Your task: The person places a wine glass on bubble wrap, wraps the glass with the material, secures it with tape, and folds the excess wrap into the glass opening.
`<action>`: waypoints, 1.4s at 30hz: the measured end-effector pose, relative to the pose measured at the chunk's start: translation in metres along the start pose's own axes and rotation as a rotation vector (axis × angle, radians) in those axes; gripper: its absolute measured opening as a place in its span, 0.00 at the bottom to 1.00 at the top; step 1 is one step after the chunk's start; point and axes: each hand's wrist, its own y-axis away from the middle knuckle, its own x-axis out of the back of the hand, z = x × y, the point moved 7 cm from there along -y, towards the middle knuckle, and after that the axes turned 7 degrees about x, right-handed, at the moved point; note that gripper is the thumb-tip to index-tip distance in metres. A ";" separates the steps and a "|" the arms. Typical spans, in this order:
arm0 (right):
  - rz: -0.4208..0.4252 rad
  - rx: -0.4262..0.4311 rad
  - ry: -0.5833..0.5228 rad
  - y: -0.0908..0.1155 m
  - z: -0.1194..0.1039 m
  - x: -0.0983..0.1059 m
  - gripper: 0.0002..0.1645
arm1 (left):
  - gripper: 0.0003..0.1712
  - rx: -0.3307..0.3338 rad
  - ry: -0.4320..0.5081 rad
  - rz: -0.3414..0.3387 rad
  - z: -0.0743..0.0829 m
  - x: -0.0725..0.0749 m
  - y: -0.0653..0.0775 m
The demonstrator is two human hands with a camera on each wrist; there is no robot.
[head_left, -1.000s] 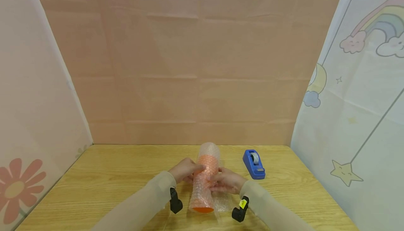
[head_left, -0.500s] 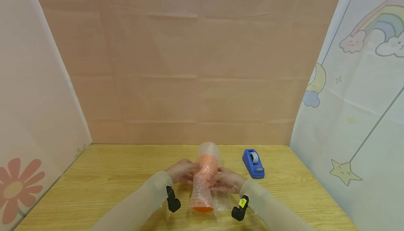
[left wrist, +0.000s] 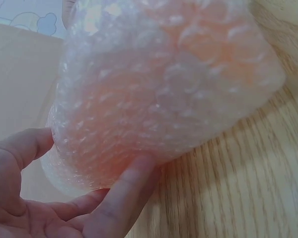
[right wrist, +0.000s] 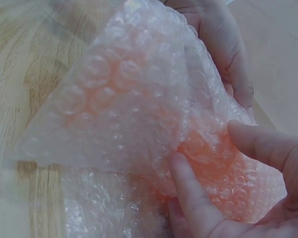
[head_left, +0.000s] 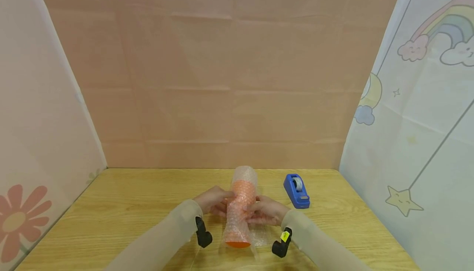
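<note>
An orange object (head_left: pixel 238 245), open or rounded at its near end, lies wrapped in clear bubble wrap (head_left: pixel 245 176) on the table. It forms a long roll pointing away from me, and its exact kind is hidden by the wrap. My left hand (head_left: pixel 212 200) holds the roll's left side, with the thumb (left wrist: pixel 37 144) on the wrap and fingers low along its underside. My right hand (head_left: pixel 267 211) holds the right side; in the right wrist view its thumb (right wrist: pixel 258 144) and index finger press into the bubbles. A loose flap of wrap (head_left: pixel 260 238) spreads flat beneath the right hand.
A blue tape dispenser (head_left: pixel 297 191) with a roll of clear tape stands right of the bundle. The wooden table (head_left: pixel 129 209) ends at a pinkish-tan backdrop (head_left: pixel 177 119), with patterned white sheets on both sides.
My left hand has shifted slightly left, its thumb drawing back from the roll's top toward its side. The right hand and the bundle stay practically in place.
</note>
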 end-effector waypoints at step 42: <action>0.079 -0.011 -0.140 0.002 0.003 -0.001 0.58 | 0.22 0.018 -0.012 0.013 0.000 -0.006 -0.009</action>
